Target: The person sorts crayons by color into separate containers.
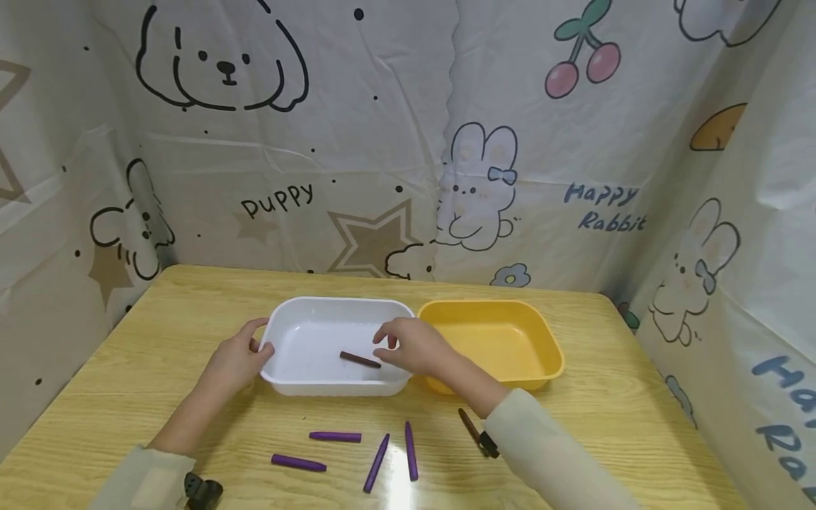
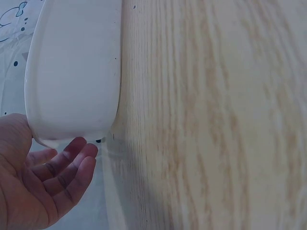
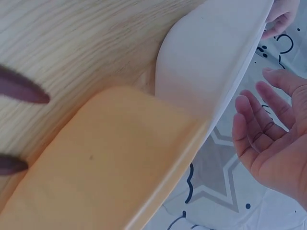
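Note:
A white plastic basin (image 1: pixel 319 386) stands on the table, and a dark brown crayon (image 1: pixel 360 360) lies on its floor. My left hand (image 1: pixel 232 361) holds the basin's left rim, thumb over the edge and fingers along the outside; in the left wrist view, fingers show past the white wall (image 2: pixel 76 72). Over the basin's right side hovers my right hand (image 1: pixel 411 345), fingers loosely bent and apart from the crayon. The right wrist view shows the right palm (image 3: pixel 278 148) holding nothing.
A yellow basin (image 1: pixel 551 354) adjoins the white one on the right. Several purple crayons (image 1: pixel 336 437) lie in front of the white basin. A brown crayon (image 1: pixel 469 426) lies by the right sleeve; the right wrist view shows two dark crayons (image 3: pixel 21 86). Printed cloth (image 1: pixel 382 142) hangs behind.

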`<move>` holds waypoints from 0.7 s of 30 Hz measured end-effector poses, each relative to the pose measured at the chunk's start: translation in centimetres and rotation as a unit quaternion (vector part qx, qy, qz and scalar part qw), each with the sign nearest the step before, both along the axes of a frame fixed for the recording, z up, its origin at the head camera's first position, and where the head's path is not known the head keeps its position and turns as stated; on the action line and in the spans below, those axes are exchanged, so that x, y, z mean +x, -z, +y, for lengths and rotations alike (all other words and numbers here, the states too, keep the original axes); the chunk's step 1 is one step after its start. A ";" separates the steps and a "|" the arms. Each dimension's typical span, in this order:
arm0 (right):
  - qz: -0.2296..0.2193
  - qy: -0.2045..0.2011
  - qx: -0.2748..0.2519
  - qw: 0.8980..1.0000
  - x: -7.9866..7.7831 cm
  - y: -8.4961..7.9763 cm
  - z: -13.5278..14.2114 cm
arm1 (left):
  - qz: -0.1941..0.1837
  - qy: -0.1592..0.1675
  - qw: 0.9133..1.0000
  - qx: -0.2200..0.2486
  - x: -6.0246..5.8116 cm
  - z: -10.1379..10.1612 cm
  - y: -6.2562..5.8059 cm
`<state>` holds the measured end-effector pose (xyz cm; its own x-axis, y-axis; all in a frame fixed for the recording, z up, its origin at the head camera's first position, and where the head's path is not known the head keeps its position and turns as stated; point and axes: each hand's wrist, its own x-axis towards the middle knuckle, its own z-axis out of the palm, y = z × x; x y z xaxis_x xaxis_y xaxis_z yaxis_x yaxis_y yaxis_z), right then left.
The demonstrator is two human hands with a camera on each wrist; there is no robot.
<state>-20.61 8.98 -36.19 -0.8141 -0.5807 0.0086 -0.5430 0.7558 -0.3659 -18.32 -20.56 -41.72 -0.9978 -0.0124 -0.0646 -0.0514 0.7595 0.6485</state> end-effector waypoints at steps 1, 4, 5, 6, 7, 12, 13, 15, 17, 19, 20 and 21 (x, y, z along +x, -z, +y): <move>0.005 0.000 -0.002 1.000 0.1 -0.1 0.3 | -0.001 0.000 1.000 -0.001 0.0 0.0 0.0; 0.014 0.004 -0.008 1.000 0.4 -0.2 1.0 | -0.002 -0.002 1.000 -0.005 0.0 0.1 0.0; 0.014 0.005 -0.011 1.000 0.5 -0.2 1.3 | -0.003 -0.002 1.000 -0.005 0.0 0.1 0.0; 0.016 0.004 -0.015 1.000 0.6 -0.2 1.5 | -0.003 -0.002 1.000 -0.005 0.0 0.1 0.0; 0.017 0.004 -0.017 1.000 0.7 -0.2 1.7 | -0.002 -0.002 1.000 -0.005 0.0 0.1 0.0; 0.007 0.019 -0.026 0.999 1.4 -0.5 3.0 | 0.001 -0.001 1.000 -0.004 0.0 0.1 0.0; 0.004 0.027 -0.026 0.999 1.5 -0.5 3.2 | 0.001 -0.001 1.000 -0.004 0.0 0.1 0.0; 0.001 0.041 -0.031 0.999 1.8 -0.6 3.8 | 0.002 0.000 1.000 -0.004 0.1 0.1 0.0; 0.004 0.047 -0.034 0.998 2.1 -0.7 4.4 | 0.003 0.001 1.000 -0.006 0.0 0.1 0.0; 0.006 0.051 -0.037 0.998 2.4 -0.8 5.1 | 0.004 0.002 1.000 -0.008 0.0 0.1 0.0; 0.007 0.050 -0.038 0.998 2.5 -0.8 5.4 | 0.004 0.002 1.000 -0.008 0.0 0.1 0.0; 0.008 0.048 -0.039 0.998 2.7 -0.8 5.7 | 0.004 0.002 1.000 -0.008 0.0 0.1 0.0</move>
